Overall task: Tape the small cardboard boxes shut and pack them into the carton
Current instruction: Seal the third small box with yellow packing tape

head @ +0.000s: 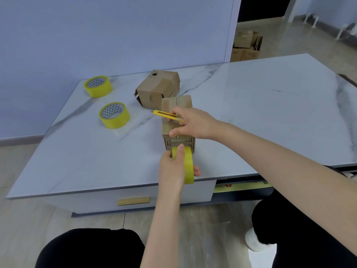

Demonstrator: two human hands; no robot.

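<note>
A small cardboard box (176, 104) stands on the white marble table (270, 105) near its front edge. A strip of clear tape runs over its top and down its near side. My right hand (193, 122) rests on the box top and holds a yellow utility knife (164, 114) that points left. My left hand (172, 169) grips a yellow tape roll (188, 164) just in front of the box, at the table edge. A second cardboard box (157, 88) sits behind, with its flaps loose.
Two more yellow tape rolls lie at the left of the table, one at the back (98, 86) and one nearer (114, 115). Brown cartons (246, 46) stand on the floor beyond the table. My knees are below the table edge.
</note>
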